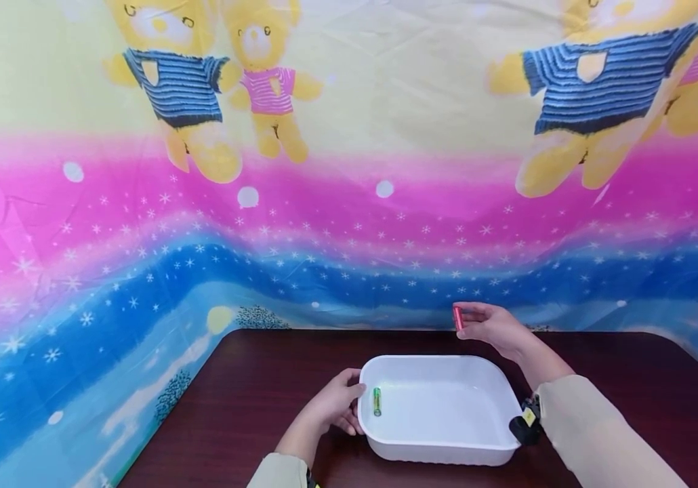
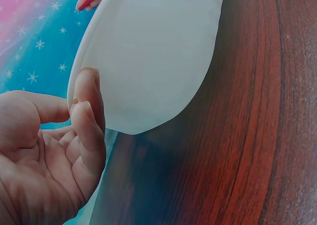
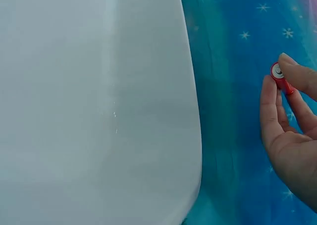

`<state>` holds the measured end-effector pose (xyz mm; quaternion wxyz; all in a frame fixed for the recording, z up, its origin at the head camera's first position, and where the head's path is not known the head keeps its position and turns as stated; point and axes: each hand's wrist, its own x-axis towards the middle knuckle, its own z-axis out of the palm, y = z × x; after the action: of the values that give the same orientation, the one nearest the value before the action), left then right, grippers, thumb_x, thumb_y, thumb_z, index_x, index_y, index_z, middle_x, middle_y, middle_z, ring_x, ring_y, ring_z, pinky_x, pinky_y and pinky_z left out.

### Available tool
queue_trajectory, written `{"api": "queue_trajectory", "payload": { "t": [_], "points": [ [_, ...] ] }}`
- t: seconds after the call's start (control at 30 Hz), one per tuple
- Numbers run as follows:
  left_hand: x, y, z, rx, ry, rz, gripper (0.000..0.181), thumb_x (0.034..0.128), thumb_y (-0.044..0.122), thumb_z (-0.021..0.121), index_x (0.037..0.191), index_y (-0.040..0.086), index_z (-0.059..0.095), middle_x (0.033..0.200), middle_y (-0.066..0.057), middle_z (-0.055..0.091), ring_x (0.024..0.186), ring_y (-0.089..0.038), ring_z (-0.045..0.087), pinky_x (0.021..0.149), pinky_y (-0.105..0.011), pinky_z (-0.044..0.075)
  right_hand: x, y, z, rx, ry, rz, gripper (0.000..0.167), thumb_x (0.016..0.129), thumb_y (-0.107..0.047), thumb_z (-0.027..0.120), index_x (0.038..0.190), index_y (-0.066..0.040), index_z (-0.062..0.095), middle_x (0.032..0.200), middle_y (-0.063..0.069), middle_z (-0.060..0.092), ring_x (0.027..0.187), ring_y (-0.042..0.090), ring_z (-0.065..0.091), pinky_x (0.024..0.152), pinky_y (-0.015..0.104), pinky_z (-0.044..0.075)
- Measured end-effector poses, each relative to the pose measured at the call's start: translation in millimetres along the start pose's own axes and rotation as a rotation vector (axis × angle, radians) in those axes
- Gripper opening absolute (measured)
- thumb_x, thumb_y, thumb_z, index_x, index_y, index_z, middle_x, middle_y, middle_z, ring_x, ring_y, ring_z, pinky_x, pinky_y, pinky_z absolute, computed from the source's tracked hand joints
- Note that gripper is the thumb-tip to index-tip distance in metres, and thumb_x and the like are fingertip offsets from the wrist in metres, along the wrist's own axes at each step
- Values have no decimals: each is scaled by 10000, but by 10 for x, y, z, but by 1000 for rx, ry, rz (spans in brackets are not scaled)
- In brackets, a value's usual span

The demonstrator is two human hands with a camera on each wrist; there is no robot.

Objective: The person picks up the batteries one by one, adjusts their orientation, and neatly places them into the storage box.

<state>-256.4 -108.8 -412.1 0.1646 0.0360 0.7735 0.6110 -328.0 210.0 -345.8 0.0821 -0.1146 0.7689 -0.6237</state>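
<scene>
A white plastic basin (image 1: 440, 413) stands on the table, with a green battery (image 1: 377, 402) lying inside near its left wall. At the left end my left hand (image 1: 332, 403) grips the basin's rim; the left wrist view shows its thumb and fingers on either side of the edge. Beyond the basin's far right corner, my right hand (image 1: 498, 330) is raised and pinches a red battery (image 1: 459, 318) between thumb and fingers. One end of that red battery (image 3: 277, 71) faces the right wrist camera.
The dark reddish-brown table (image 1: 251, 393) extends on both sides of the basin. Behind it hangs a cloth (image 1: 349, 237) printed with bears and snowflakes. A black strap with a camera (image 1: 527, 421) sits on the right wrist, overlapping the basin's right edge in the head view.
</scene>
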Motion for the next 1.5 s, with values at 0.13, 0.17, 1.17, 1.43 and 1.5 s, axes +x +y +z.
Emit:
{"api": "queue_trajectory", "payload": {
  "t": [0.13, 0.17, 1.17, 1.43, 1.5],
  "points": [
    [-4, -10, 8, -11, -3, -5, 424, 982, 195, 439, 1373, 65, 340, 610, -136, 501, 393, -169, 546, 359, -225, 466, 44, 31, 26, -14, 13, -21, 721, 792, -48, 714, 1406, -3, 339, 1316, 259, 410, 1134, 310, 488, 924, 418, 474],
    [-4, -16, 10, -11, -2, -7, 421, 983, 193, 437, 1372, 65, 340, 611, -136, 501, 392, -168, 544, 357, -224, 465, 53, 40, 33, -17, 16, -28, 723, 789, -53, 718, 1406, -9, 343, 1312, 253, 418, 1138, 310, 482, 922, 414, 476],
    [11, -1, 43, -25, 19, 10, 400, 978, 168, 433, 1355, 57, 355, 610, -151, 512, 376, -168, 529, 342, -228, 463, 162, 196, 325, -88, -53, -90, 727, 727, -162, 792, 1345, -12, 441, 1162, 182, 552, 1025, 260, 536, 814, 363, 534],
    [8, -6, 27, -9, 27, 17, 402, 981, 178, 433, 1356, 58, 350, 660, -197, 561, 383, -179, 537, 350, -258, 481, 174, 192, 471, -190, -211, -192, 617, 731, -172, 793, 1216, 66, 494, 1038, 140, 613, 979, 292, 582, 803, 339, 537],
    [8, -7, 29, -11, 27, 16, 399, 981, 175, 430, 1355, 59, 352, 662, -199, 560, 382, -178, 535, 348, -257, 480, 173, 199, 497, -207, -233, -203, 578, 737, -163, 789, 1183, 65, 501, 1017, 129, 620, 965, 284, 586, 801, 330, 535]
  ]
}}
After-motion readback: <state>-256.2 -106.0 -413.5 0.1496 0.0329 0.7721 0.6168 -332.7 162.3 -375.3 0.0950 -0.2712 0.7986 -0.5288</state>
